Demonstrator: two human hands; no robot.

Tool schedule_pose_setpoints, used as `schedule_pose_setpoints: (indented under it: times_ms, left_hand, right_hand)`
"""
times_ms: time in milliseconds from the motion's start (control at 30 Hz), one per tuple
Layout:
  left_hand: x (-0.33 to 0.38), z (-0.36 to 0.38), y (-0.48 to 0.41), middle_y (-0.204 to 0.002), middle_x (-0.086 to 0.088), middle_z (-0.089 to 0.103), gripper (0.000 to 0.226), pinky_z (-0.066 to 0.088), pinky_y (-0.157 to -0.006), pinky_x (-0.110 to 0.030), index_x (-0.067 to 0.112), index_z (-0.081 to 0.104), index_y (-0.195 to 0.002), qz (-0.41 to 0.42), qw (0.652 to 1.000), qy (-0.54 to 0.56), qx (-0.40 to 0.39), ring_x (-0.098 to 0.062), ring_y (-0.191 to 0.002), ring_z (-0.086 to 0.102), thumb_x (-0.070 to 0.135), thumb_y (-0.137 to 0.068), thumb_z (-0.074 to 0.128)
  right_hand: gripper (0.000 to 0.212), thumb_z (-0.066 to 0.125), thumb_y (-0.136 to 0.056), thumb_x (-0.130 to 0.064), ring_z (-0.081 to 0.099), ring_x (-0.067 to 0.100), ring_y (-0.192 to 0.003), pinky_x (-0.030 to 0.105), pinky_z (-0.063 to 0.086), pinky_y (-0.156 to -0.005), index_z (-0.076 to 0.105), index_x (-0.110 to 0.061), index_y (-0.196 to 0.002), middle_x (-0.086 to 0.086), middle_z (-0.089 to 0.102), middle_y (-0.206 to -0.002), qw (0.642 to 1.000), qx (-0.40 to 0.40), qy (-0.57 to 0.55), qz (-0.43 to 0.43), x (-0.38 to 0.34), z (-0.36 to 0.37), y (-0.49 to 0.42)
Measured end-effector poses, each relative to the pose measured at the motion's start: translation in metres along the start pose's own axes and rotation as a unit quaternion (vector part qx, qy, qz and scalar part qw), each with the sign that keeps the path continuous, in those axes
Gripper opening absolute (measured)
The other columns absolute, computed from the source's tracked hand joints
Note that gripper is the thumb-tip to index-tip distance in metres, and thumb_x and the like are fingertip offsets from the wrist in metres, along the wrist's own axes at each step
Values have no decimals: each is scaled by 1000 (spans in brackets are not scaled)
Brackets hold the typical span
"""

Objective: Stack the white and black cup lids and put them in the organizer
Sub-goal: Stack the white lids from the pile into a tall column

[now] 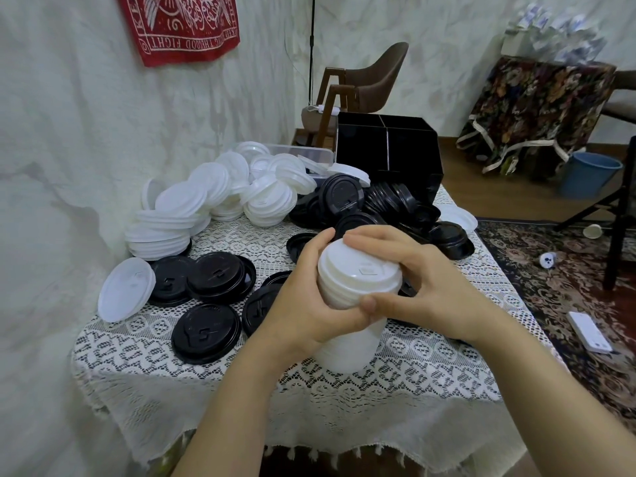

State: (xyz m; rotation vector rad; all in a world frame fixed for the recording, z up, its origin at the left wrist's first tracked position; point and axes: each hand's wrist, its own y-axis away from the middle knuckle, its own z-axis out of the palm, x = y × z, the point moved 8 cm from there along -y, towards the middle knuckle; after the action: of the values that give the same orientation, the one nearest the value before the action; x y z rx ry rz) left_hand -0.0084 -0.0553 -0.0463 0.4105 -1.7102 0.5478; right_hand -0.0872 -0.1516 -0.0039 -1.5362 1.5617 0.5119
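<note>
A tall stack of white lids (pixel 354 277) stands on the table in front of me. My left hand (pixel 309 297) grips its left side, and my right hand (pixel 413 280) curls over its top and right side. Loose black lids (pixel 206 333) lie flat to the left, with more black lids (pixel 385 204) heaped behind the stack. White lids (pixel 220 197) are piled at the back left, and one white lid (pixel 125 289) leans near the left edge. The black organizer (pixel 389 149) stands at the back of the table, its compartments looking dark.
The small table carries a white lace cloth (pixel 430 370). A clear plastic box (pixel 303 156) sits behind the white pile. A brown chair (pixel 364 84), a blue bucket (pixel 588 173), a patterned rug and a white device (pixel 588 332) on the floor lie to the right.
</note>
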Motion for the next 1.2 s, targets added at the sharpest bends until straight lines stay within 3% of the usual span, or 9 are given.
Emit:
schedule_pose_setpoints:
  times_ms: [133, 233, 400, 533, 633, 800, 1000, 1100, 1200]
  left_hand:
    - [0, 0, 1, -133, 18, 51, 108, 50, -90, -18, 42, 30, -143, -2, 1000, 8, -13, 3, -117, 54, 42, -50, 86]
    - [0, 0, 2, -135, 19, 50, 104, 49, -97, -27, 44, 31, -142, 0, 999, 24, -33, 0, -121, 53, 37, -54, 86]
    - [14, -1, 7, -133, 11, 56, 79, 48, -94, -25, 27, 38, -142, 33, 994, 94, -52, -9, -123, 55, 35, -70, 71]
    - [14, 1, 3, -131, 14, 55, 74, 50, -96, -34, 41, 47, -133, 33, 999, 24, -11, -8, -120, 56, 51, -65, 75]
    - [11, 3, 3, -127, 20, 56, 74, 51, -95, -31, 50, 45, -129, 22, 1000, 11, -12, -4, -117, 57, 51, -62, 76]
    - [9, 3, 2, -118, 19, 63, 76, 53, -90, -29, 44, 46, -127, 13, 999, 34, -31, -6, -111, 61, 45, -59, 80]
    - [9, 4, -2, -114, 12, 65, 70, 52, -84, -24, 35, 51, -124, 25, 998, 51, -19, -9, -108, 63, 38, -59, 80]
    - [4, 3, -4, -114, 8, 65, 76, 51, -83, -24, 31, 50, -125, 18, 998, 50, -15, -9, -106, 63, 41, -56, 80]
    - [0, 3, -7, -113, 8, 65, 77, 52, -87, -27, 35, 49, -124, 7, 999, 42, -21, -10, -106, 63, 44, -54, 79]
  right_hand:
    - [63, 76, -75, -29, 43, 6, -134, 35, 38, -111, 54, -27, -134, -21, 47, -136, 1000, -8, -17, -4, 2, 4, 3]
    - [63, 75, -76, -28, 43, 7, -134, 37, 38, -112, 54, -26, -135, -20, 47, -137, 1000, -9, -24, -4, 3, 5, 4]
    - [65, 76, -78, -31, 41, 6, -135, 37, 38, -112, 52, -24, -138, -16, 44, -141, 1000, -8, -13, -7, 5, 7, 6]
    - [65, 73, -81, -39, 43, 4, -133, 28, 40, -108, 51, -22, -140, -21, 43, -139, 1000, 4, 9, -11, 4, 10, 7]
    - [63, 71, -82, -33, 43, 1, -132, 22, 39, -107, 50, -21, -141, -23, 42, -140, 1000, 6, 17, -8, 4, 11, 9]
    - [65, 70, -81, -35, 38, -4, -133, 15, 35, -107, 48, -24, -141, -24, 39, -143, 1000, 6, 30, -9, 2, 13, 10]
    - [62, 67, -85, -19, 35, 6, -140, 32, 34, -114, 46, -28, -143, -22, 37, -147, 997, -63, -43, 4, 10, 9, 10]
    - [56, 61, -84, -35, 40, 5, -137, 23, 34, -111, 49, -27, -139, -16, 47, -144, 997, -9, -74, -6, 10, -6, 0]
    - [54, 59, -84, -43, 40, -7, -132, 10, 29, -107, 49, -31, -136, -16, 49, -140, 995, 98, 14, 0, 22, -33, -23]
